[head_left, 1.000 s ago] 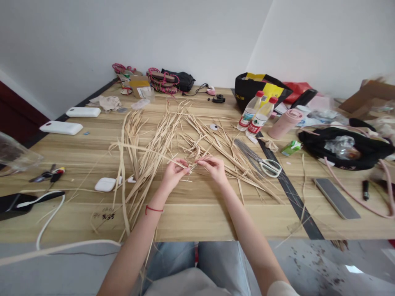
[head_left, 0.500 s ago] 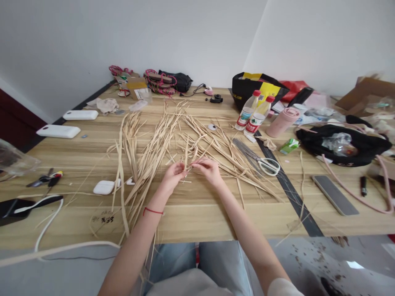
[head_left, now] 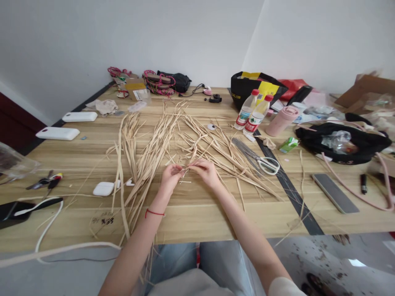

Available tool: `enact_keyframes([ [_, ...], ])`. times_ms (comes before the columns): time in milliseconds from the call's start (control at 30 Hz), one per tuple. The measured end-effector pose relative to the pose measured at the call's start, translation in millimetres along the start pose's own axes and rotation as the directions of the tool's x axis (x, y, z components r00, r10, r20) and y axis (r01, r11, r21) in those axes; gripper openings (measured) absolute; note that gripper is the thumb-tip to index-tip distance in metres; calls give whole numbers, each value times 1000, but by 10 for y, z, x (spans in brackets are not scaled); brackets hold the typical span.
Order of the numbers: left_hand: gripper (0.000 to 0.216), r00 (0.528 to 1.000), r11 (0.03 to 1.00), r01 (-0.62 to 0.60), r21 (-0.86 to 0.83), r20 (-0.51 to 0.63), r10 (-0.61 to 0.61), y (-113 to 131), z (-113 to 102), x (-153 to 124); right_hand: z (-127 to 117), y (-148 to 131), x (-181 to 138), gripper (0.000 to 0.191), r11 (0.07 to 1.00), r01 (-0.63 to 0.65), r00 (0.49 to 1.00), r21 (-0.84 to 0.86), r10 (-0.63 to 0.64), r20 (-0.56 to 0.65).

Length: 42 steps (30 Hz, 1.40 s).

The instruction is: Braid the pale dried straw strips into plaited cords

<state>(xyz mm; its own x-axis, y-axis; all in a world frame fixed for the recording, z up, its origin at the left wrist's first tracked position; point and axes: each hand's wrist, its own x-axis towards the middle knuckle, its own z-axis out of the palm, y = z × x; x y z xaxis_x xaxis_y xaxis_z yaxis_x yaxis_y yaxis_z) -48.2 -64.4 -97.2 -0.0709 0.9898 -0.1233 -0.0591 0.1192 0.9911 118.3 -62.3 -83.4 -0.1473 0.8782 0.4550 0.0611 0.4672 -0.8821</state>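
Straw, pinched by my left hand and right hand, no longer sticks up between them: seemingly folded down.

You are in a room that looks like a small craft workshop. Long dry straw strips and scissors lie on your big wooden table, by plain pale walls. Bottles and a bag sit there too.

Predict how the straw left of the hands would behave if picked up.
The straw is in thin strips, so it is probably light. One long strip curves along its length, so it likely flexes rather than stays rigid. Its neighbours cross and overlap, so lifting one may drag others.
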Motion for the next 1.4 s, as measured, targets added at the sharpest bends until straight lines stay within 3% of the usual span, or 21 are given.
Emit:
enact_keyframes([
  [267, 24, 984, 974, -144, 175, -81, 160, -215, -22, 116, 68, -21, -30, 16, 999, 16, 1000, -28, -16, 7],
  [433, 15, 970, 930, -221, 295, -31, 241, -158, -14, 54, 87, -43, -34, 16, 1000, 16, 1000, -18, -16, -10],
  [567, 12, 932, 847, -320, 425, -18, 362, -87, -1, -3, 85, -47, -32, 16, 1000, 12, 1000, -11, -12, -11],
  [833, 16, 952, 934, -302, 189, 12, 305, -82, 40, 31, 66, -22, -24, 16, 1000, 27, 1000, 2, -27, -6],
  [1200, 26, 940, 895, -342, 286, 87, 331, -24, 23, -19, -24, -39, 11, 16, 997, -47, 999, 58, 46, 24],
  [1400, 25, 876, 744, -473, 472, 163, 453, 22, 42, -55, -166, -70, 50, 18, 985, -108, 993, 135, 100, 64],
])
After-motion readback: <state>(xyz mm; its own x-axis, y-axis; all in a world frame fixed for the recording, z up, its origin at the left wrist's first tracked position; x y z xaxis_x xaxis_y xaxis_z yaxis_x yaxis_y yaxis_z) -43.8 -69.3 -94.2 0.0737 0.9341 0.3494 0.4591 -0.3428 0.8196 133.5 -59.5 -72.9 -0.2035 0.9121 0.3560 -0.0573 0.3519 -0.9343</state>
